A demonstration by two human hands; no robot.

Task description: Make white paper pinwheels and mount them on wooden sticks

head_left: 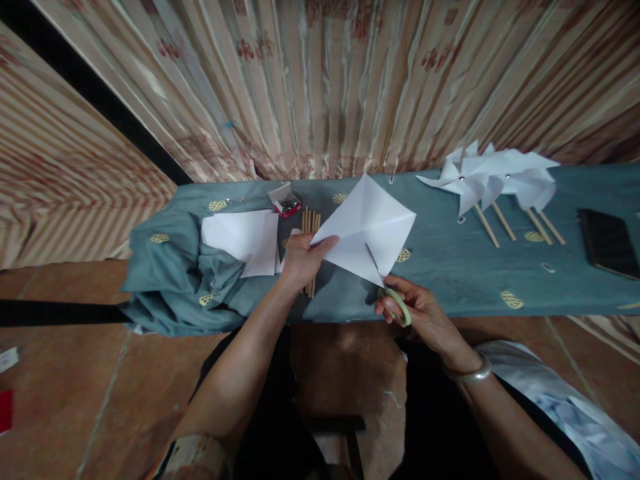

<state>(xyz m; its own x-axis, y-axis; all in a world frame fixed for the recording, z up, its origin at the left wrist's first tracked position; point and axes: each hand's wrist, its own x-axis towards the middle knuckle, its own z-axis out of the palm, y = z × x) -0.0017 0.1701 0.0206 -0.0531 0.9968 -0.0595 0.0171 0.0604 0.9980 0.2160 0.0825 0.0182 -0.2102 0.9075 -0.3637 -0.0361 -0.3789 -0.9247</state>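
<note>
My left hand (306, 259) pinches the left corner of a creased square of white paper (363, 220), thumb on top. My right hand (417, 310) grips scissors (400, 308) with pale green handles. One dark blade lies over the paper at its near corner, pointing toward the middle; the other blade is hidden. Below and beside my left hand lie several wooden sticks (311, 220), partly covered by it. A stack of white paper sheets (245, 240) rests farther left, with cloth folded over its near edge.
A small open box (286, 201) of metal pins stands behind the sticks. Several finished paper pinwheels (500, 179) on sticks lie at the back right. A dark phone (607, 241) is at the far right. The green cloth (450, 267) covers the narrow table, bunched at left; a curtain (340, 87) hangs behind.
</note>
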